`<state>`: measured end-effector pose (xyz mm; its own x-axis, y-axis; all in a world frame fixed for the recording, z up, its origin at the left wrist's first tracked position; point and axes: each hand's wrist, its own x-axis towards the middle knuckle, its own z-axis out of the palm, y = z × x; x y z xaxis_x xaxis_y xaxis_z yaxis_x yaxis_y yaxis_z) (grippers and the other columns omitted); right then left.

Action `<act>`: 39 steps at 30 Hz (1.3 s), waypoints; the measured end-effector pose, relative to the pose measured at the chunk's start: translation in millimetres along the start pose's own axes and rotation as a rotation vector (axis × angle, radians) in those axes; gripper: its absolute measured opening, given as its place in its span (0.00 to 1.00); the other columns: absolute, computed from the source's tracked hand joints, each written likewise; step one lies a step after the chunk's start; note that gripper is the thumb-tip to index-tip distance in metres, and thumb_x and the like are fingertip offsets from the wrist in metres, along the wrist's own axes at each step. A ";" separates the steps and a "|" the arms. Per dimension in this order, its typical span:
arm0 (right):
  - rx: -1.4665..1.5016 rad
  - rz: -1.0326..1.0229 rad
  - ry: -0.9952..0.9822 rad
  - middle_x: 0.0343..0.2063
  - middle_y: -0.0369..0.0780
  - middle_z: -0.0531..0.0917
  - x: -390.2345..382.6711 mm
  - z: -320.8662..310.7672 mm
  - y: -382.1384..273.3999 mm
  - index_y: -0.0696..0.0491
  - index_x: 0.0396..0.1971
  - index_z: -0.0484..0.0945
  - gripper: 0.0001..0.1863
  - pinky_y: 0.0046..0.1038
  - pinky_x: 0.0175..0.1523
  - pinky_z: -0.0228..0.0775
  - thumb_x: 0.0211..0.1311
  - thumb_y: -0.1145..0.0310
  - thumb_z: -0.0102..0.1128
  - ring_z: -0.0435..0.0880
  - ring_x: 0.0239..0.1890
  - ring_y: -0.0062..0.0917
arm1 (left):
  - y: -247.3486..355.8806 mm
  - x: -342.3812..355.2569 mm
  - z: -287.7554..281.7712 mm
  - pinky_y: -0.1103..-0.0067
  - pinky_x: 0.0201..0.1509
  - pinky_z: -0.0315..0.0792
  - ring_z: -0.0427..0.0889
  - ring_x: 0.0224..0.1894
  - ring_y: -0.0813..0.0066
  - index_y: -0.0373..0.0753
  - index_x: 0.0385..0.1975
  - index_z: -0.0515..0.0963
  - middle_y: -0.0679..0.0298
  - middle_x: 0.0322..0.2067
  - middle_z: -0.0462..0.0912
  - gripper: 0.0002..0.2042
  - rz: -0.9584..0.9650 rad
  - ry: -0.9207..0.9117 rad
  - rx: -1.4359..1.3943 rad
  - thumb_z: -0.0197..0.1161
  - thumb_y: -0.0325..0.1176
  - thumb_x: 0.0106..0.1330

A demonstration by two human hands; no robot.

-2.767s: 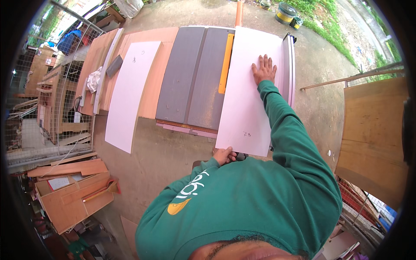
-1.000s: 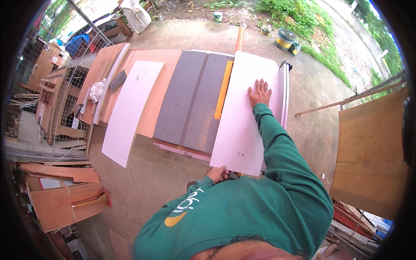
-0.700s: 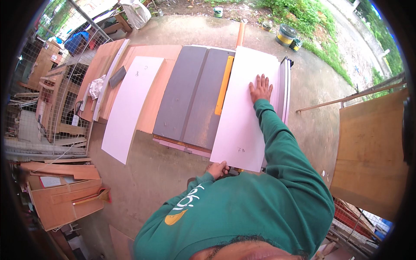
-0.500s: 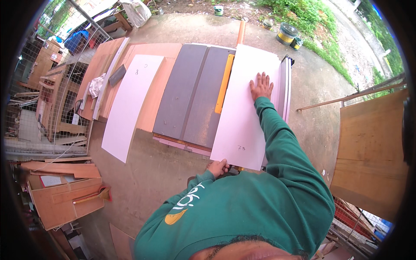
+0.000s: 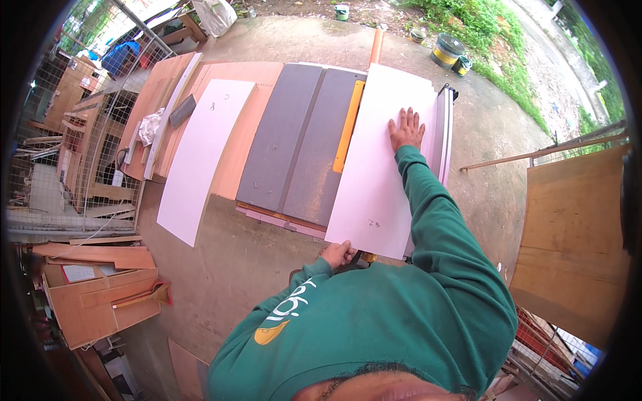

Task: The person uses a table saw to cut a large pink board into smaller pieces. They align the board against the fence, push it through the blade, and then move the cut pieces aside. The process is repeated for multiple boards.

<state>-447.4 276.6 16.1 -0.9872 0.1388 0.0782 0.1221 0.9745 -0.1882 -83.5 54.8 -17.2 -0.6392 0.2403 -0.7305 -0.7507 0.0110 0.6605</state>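
Note:
A long white panel lies on the table saw's right side, over part of its grey top, beside a yellow insert strip and a silver fence. My right hand rests flat on the panel's upper half, fingers spread. My left hand pinches the panel's near left corner, fingers curled beneath it. A second white panel lies to the left on a wooden board surface.
Wood strips, a grey block and a crumpled cloth sit at the left. A wire mesh fence, stacked offcuts, a plywood sheet and buckets surround the saw.
The view has shifted slightly, moving the saw down and then back up in the picture. Both hands stay on the panel in nearly the same places, and the panel's position shows little change.

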 end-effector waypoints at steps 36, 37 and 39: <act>-0.019 0.003 -0.003 0.78 0.37 0.49 21.0 3.1 2.6 0.43 0.76 0.53 0.37 0.45 0.80 0.29 0.72 0.42 0.36 0.42 0.80 0.32 | 17.2 10.2 2.4 0.83 0.19 0.64 0.72 0.17 0.80 0.34 0.32 0.77 0.66 0.19 0.78 0.25 -0.019 0.006 -0.049 0.50 0.53 0.76; -0.023 0.003 -0.012 0.78 0.37 0.49 21.8 2.3 1.7 0.43 0.76 0.53 0.37 0.45 0.80 0.29 0.72 0.42 0.36 0.42 0.80 0.32 | 17.2 10.8 2.6 0.83 0.19 0.64 0.72 0.17 0.80 0.34 0.32 0.77 0.66 0.19 0.78 0.25 -0.021 0.011 -0.056 0.50 0.53 0.76; -0.032 0.007 -0.026 0.78 0.37 0.49 21.8 0.5 1.1 0.43 0.76 0.53 0.37 0.45 0.80 0.29 0.72 0.42 0.35 0.41 0.80 0.32 | 19.1 10.9 3.6 0.83 0.19 0.64 0.72 0.16 0.80 0.34 0.32 0.77 0.66 0.19 0.78 0.25 -0.027 0.015 -0.069 0.50 0.53 0.76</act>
<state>-468.8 280.6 17.1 -0.9886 0.1414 0.0518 0.1317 0.9788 -0.1568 -104.2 61.2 -11.9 -0.6207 0.2265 -0.7506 -0.7770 -0.0496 0.6275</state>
